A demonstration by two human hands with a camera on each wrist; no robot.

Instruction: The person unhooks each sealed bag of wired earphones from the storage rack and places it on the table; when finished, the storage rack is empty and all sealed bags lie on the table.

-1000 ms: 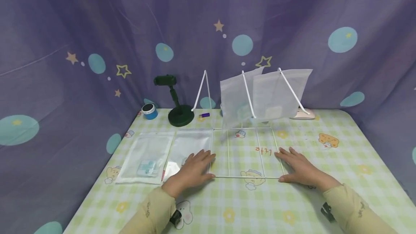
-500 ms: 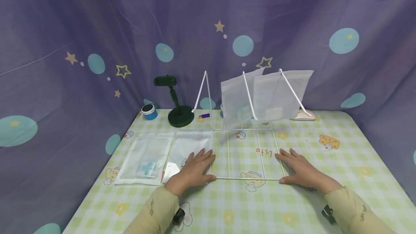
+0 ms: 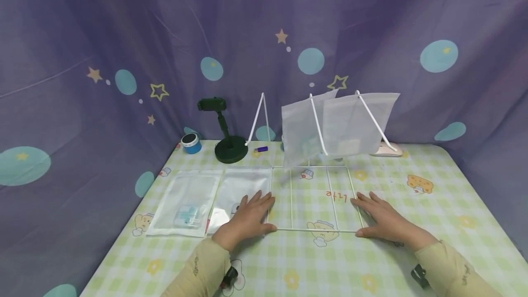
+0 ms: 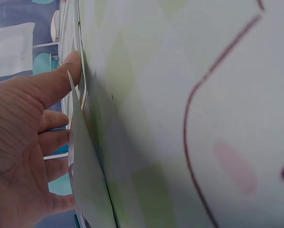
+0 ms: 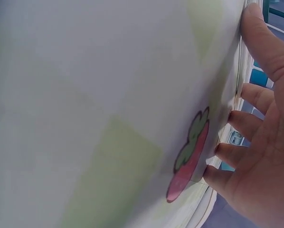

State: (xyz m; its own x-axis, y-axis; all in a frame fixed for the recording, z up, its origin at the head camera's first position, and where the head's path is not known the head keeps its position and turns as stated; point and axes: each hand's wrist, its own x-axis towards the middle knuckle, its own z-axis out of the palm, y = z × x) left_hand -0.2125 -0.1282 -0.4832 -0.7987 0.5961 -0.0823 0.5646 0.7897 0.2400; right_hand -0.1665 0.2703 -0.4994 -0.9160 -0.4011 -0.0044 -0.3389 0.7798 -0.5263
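A white wire rack [image 3: 307,229] lies with its flat base on the table, and its slanted white prongs rise at the back. Two translucent zip bags, a left one [image 3: 298,127] and a right one [image 3: 350,125], hang among the prongs. My left hand [image 3: 249,217] rests at the base's left side, fingers spread, thumb at the front corner. It partly covers a flat zip bag [image 3: 247,180]; in the left wrist view the bag's edge [image 4: 85,161] shows beside the hand. At the right side rests my right hand [image 3: 381,218], fingertips [image 5: 222,149] down on the tablecloth.
Another flat bag [image 3: 185,200] with a light-blue item inside lies farther left. Behind stand a blue jar [image 3: 191,145] and a dark green phone stand [image 3: 231,149], with a small purple object [image 3: 261,149] nearby. A pale mouse [image 3: 387,150] sits behind the rack at right.
The head view has tilted slightly, so everything sits a little lower in it. Both hands, the rack and the bags keep their places on the table.
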